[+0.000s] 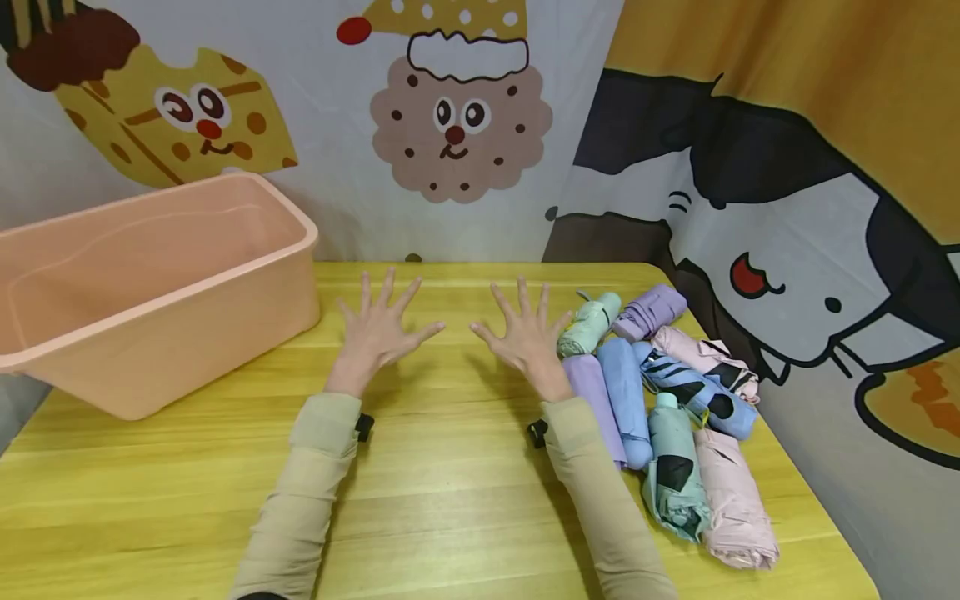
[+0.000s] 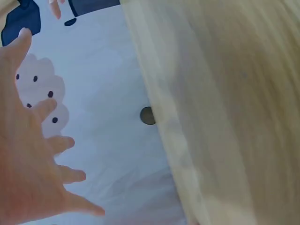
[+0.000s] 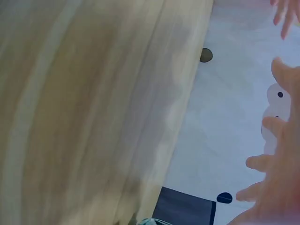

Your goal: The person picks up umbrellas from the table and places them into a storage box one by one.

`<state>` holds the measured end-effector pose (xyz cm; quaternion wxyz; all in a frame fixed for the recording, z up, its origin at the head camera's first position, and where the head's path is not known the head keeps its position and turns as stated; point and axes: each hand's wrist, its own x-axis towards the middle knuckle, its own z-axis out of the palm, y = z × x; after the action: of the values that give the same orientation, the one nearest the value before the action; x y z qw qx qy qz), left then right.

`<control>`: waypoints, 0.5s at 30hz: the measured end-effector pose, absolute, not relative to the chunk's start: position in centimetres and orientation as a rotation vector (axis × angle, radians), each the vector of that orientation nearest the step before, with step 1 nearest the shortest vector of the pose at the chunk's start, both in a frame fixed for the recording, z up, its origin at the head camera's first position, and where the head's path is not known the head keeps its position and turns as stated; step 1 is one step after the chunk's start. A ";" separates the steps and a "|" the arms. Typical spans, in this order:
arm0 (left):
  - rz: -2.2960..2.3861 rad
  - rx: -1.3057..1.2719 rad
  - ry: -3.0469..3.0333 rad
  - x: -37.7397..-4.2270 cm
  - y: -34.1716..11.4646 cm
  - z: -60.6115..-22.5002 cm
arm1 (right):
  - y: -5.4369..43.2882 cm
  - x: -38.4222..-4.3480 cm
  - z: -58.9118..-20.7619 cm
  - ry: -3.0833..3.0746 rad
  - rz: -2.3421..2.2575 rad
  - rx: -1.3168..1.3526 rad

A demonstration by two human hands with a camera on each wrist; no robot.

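Both hands are held over the wooden table with fingers spread and nothing in them. My left hand [image 1: 377,329] is to the right of a pink plastic bin [image 1: 232,312]. Close to my right hand [image 1: 528,337] lies a group of folded umbrellas. Nearest are a mint green umbrella [image 1: 590,325], a lilac umbrella [image 1: 595,404] and a plain blue umbrella [image 1: 624,400]. Beyond them lie a purple umbrella [image 1: 651,312], a blue patterned umbrella [image 1: 697,387] and a pink-and-black umbrella [image 1: 701,354]. A green umbrella [image 1: 675,467] and a pale pink umbrella [image 1: 731,500] lie nearer the front.
The bin stands at the table's left back, its inside partly visible. A printed curtain [image 1: 465,225] with cartoon figures hangs behind the table [image 1: 442,517] and along its right side. Each wrist wears a small black device.
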<state>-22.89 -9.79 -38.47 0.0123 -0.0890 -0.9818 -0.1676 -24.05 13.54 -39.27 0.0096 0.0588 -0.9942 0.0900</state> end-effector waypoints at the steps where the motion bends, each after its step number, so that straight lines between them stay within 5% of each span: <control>1: -0.521 -0.280 -3.029 -22.8 -9.8 -38.3 | 13.6 -24.0 -39.2 -3.087 0.277 0.193; 7: -0.513 -0.288 -2.584 -20.9 -12.4 -35.4 | 14.4 -23.3 -37.4 -2.853 0.200 0.363; 15: -0.422 -0.010 -2.224 -15.9 -22.1 -29.6 | 17.1 -21.3 -33.7 -2.977 0.063 0.409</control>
<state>-15.91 -22.14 -29.57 0.4251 -0.0041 -0.8893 -0.1687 -21.29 17.12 -33.72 0.0678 0.1356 -0.9882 0.0209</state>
